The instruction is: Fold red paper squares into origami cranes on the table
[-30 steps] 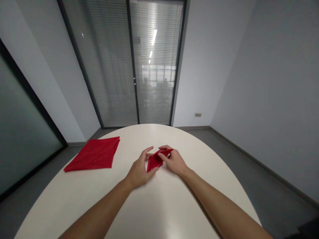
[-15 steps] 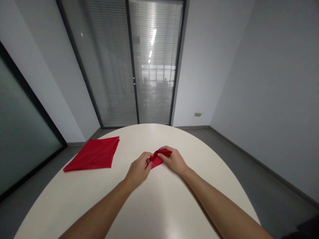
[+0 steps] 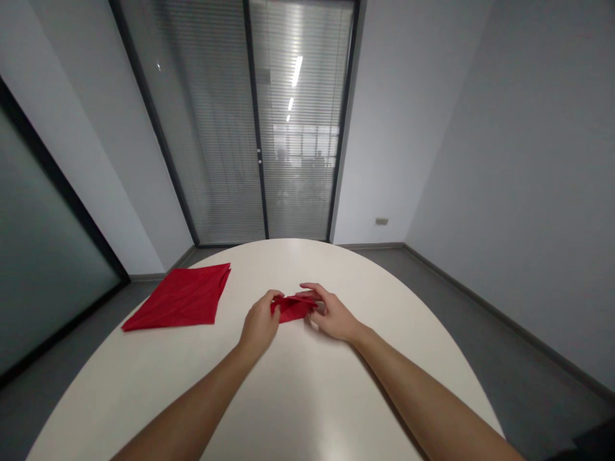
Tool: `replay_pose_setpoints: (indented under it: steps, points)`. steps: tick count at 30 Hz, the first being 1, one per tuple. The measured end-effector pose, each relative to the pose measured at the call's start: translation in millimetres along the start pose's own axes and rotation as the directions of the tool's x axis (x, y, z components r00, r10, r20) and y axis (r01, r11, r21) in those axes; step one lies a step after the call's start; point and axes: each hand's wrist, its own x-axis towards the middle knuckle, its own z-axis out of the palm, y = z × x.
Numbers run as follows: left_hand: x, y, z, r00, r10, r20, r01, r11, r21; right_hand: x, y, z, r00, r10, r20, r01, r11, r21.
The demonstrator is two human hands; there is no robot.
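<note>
A small folded red cloth (image 3: 292, 310) lies between my two hands near the middle of the table. My left hand (image 3: 261, 319) grips its left end, the thumb in front and the fingers behind. At the cloth's right end is my right hand (image 3: 332, 312), its fingers and thumb apart around the edge; its lower fingers are partly hidden. A bigger folded red cloth (image 3: 180, 298) rests flat to the left, apart from both hands.
The white round table (image 3: 269, 397) curves away on both sides. Behind it stands a glass partition with blinds (image 3: 221, 160). A wall socket (image 3: 381, 221) sits low on the wall at the right. A dark object (image 3: 596, 442) shows at the lower right corner.
My left hand has shifted slightly left with the cloth's end. My right hand has loosened its pinch and spread its fingers. The small cloth now lies lower and flatter.
</note>
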Motion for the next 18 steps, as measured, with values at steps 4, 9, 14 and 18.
replay_pose_setpoints:
  steps: [4, 9, 14, 18]
  points:
    - [1, -2, -0.6, 0.998, -0.030, -0.052, 0.032, 0.999, 0.032, -1, -3, -2, 1.000, 0.009, 0.018, -0.008, 0.996, -0.089]
    - [-2, 5, -4.0, 0.995, 0.005, -0.097, 0.006, 0.993, 0.115, 0, 1, -1, 0.999, 0.012, -0.051, -0.017, 0.993, -0.116]
    - [-4, 9, -7.3, 0.998, -0.051, -0.047, 0.057, 0.989, 0.136, 1, 7, 1, 0.995, 0.052, -0.082, -0.059, 0.994, -0.095]
    - [-4, 12, -8.9, 0.996, -0.090, -0.015, 0.091, 0.984, 0.152, 0, 2, -2, 0.998, 0.056, -0.033, -0.062, 0.973, -0.222]
